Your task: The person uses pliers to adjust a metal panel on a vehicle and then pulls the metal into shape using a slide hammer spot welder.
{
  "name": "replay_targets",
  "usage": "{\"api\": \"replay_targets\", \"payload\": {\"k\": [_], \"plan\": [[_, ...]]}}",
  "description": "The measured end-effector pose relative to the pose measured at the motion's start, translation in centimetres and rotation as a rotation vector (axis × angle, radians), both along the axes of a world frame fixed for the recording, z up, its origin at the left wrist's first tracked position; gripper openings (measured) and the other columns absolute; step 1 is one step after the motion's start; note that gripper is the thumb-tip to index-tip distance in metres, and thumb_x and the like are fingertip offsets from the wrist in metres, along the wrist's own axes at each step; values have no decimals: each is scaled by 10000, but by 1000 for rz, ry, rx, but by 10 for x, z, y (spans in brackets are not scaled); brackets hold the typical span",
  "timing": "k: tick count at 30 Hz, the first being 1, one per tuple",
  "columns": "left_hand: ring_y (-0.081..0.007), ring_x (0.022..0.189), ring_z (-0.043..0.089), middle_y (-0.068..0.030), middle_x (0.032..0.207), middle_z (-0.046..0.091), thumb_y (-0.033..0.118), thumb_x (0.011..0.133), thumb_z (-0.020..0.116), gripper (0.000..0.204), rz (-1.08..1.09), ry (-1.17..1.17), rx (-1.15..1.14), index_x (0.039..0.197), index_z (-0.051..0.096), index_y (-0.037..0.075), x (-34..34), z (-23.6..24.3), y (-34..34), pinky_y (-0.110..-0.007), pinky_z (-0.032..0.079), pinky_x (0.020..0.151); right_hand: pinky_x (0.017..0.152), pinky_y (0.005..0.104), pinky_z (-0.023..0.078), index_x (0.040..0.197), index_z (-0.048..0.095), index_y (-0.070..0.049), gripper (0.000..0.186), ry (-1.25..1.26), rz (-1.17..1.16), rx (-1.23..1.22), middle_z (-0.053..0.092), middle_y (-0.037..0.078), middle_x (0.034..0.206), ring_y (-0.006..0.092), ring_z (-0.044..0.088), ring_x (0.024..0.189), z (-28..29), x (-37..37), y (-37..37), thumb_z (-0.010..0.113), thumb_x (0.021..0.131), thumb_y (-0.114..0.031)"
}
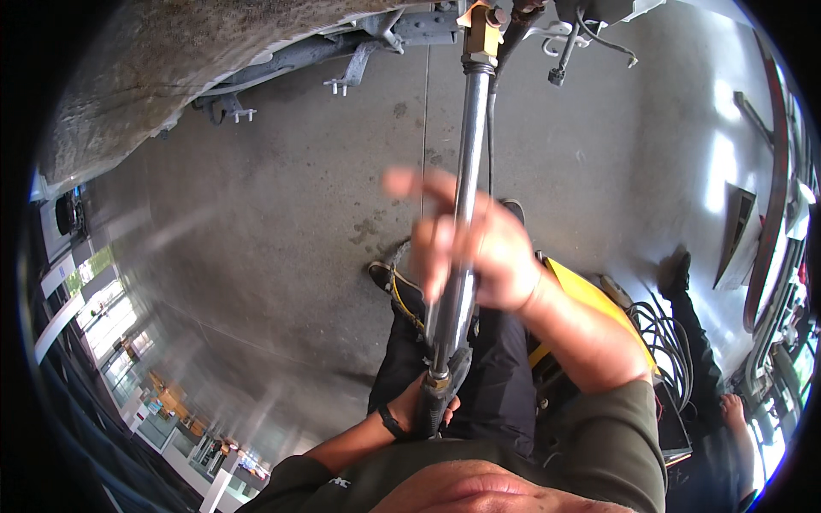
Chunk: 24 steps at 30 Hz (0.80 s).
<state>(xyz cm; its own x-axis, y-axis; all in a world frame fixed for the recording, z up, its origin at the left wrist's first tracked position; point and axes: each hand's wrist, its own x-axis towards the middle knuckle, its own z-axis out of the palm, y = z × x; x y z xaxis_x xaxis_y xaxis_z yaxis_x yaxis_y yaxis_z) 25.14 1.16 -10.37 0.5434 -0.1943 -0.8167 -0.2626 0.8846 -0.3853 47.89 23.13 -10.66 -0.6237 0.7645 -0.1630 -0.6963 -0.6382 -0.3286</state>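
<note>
over grey concrete floor (282,256) | both hands' grip closed on smooth steel lance (466,171) | left hand (423,406) | right hand (470,248)

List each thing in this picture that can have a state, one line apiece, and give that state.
Metal lance: held upright, brass tip up near the vehicle underside.
Right hand: wrapped around the lance's shaft.
Left hand: closed on the black grip at the bottom.
Hoses: coiled on the concrete floor.
Yellow machine: on the floor, partly hidden.

A grey concrete floor (282,239) lies below, with coiled black cables (663,338) beside a yellow case (590,295).
</note>
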Motion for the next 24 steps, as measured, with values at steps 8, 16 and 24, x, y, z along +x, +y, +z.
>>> {"api": "replay_targets", "payload": {"k": [8,16,24], "plan": [[-186,626,701,-98,823,709,340,1060,637,261,-83,2,92,1094,627,81,2,7,4,-290,580,535,723,301,561,1556,390,94,672,87,36,-143,633,30,794,139,652,722,8,-7,-27,678,962,-32],[-181,630,695,-89,828,699,341,1054,646,256,-93,-42,158,1090,618,89,-4,1,-2,-301,589,560,713,302,562,1556,400,87,667,92,54,-136,632,29,812,137,654,722,6,-8,-21,687,970,-56],[-187,653,719,-100,824,724,443,1082,561,385,-75,-41,106,1024,655,75,-1,4,11,-314,610,595,715,314,569,1588,350,90,781,41,1,-115,645,50,774,177,670,683,9,-5,-11,725,923,-78]]}}
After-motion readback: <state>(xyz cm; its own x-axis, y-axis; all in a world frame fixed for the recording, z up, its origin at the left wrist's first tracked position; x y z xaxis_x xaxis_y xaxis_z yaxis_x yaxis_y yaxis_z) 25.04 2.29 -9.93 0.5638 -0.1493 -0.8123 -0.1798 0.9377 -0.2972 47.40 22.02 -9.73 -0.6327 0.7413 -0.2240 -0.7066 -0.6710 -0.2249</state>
